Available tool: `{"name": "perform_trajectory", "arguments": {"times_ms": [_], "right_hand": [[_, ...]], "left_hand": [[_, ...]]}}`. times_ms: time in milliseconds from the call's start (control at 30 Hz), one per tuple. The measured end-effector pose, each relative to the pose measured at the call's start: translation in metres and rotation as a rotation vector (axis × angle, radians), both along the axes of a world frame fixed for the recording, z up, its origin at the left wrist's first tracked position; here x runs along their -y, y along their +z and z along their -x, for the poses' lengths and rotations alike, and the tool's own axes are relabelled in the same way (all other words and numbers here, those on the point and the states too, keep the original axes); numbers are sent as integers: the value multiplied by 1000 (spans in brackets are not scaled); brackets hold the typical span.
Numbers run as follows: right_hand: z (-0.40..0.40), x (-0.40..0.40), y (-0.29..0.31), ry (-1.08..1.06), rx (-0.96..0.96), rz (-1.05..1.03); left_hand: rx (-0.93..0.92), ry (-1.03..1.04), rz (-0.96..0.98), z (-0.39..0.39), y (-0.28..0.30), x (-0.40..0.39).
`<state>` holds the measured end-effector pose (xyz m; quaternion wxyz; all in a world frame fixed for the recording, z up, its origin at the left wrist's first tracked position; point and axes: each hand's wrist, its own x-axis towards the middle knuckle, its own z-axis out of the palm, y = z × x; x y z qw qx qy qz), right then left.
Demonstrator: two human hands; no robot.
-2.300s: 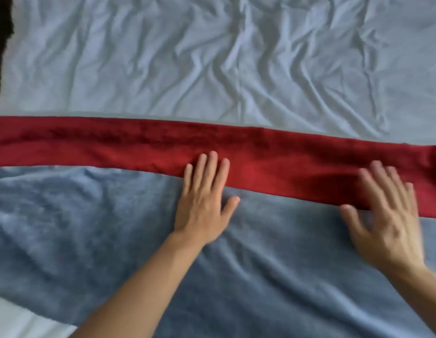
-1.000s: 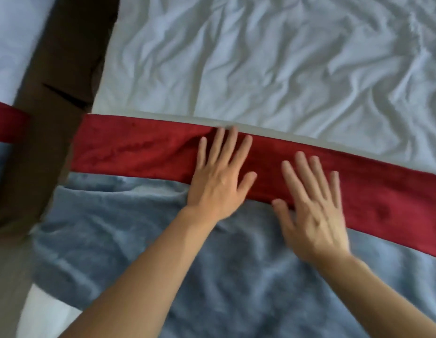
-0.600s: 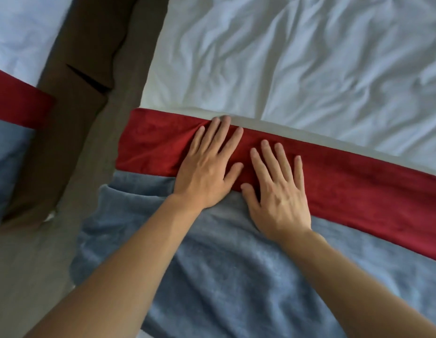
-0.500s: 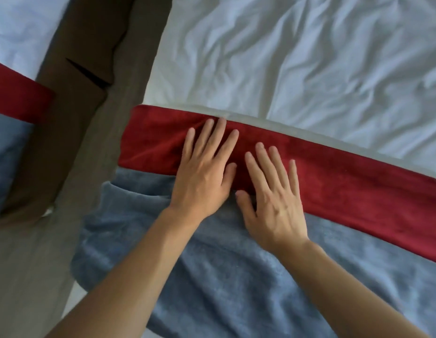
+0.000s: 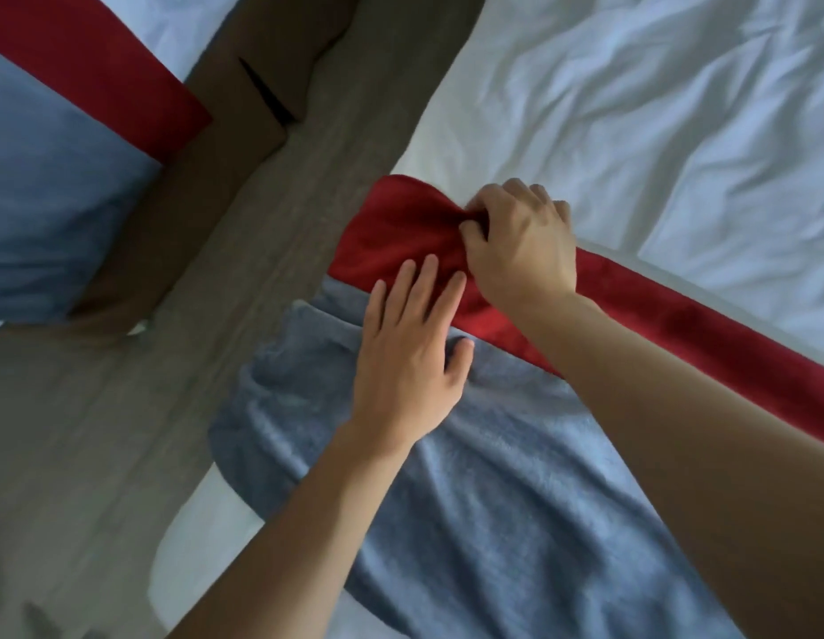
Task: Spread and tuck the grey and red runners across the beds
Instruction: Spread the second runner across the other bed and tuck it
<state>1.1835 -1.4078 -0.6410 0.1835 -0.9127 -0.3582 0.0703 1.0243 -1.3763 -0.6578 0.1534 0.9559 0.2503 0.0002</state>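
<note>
bed [image 5: 677, 108], red runner [image 5: 677, 325] diagonally across

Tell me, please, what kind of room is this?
Probably a hotel or guest bedroom with twin beds: a white sheet crossed by a red runner and grey runner, and a second bed dressed the same way across the floor.

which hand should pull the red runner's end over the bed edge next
Probably the right hand: its fingers already pinch the bunched red runner near its end. The left hand only lies flat.
</note>
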Motion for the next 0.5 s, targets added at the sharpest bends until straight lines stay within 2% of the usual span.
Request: {"name": "perform_trajectory", "arguments": {"times_ms": [167, 333, 500], "right_hand": [[-36, -8, 3, -179, -40, -28], [-37, -14, -1, -123, -43, -28], [-40, -15, -8, -157, -24, -36]], "left_hand": [[19, 10, 32, 5, -5, 3], [17, 33, 22, 6, -11, 6], [16, 40, 28, 6, -14, 4]]}}
